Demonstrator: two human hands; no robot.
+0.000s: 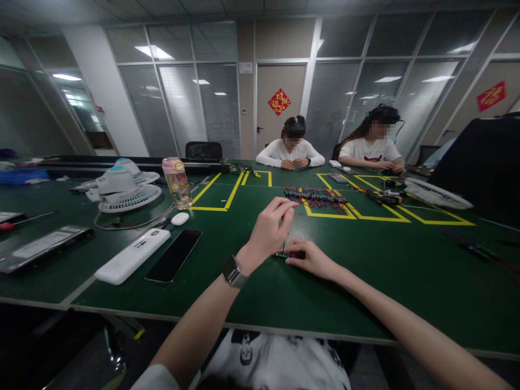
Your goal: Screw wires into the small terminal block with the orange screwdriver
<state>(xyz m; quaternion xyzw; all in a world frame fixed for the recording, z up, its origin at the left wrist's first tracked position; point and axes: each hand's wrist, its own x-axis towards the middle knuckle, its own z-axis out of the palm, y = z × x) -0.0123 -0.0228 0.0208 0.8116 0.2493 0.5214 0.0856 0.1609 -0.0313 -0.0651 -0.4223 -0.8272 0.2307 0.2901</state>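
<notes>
- Glass-walled office; a broad dark-green table [365,281] marked with yellow tape rectangles fills the middle of the frame, with two other people seated at its far side.
- A small dark piece with coloured bits [285,254] lies on the table just below the frame's centre.
- The right hand [312,260] lies low, fingers drawn together, fingertips holding the piece down.
- The left hand [270,227], with a watch on the wrist, hovers just above, thumb and fingers closed in a pinch; what it grips is too thin to make out.
- Probably best: steady downward pressure from the right hand, and short, straight movements from the pinch.
</notes>
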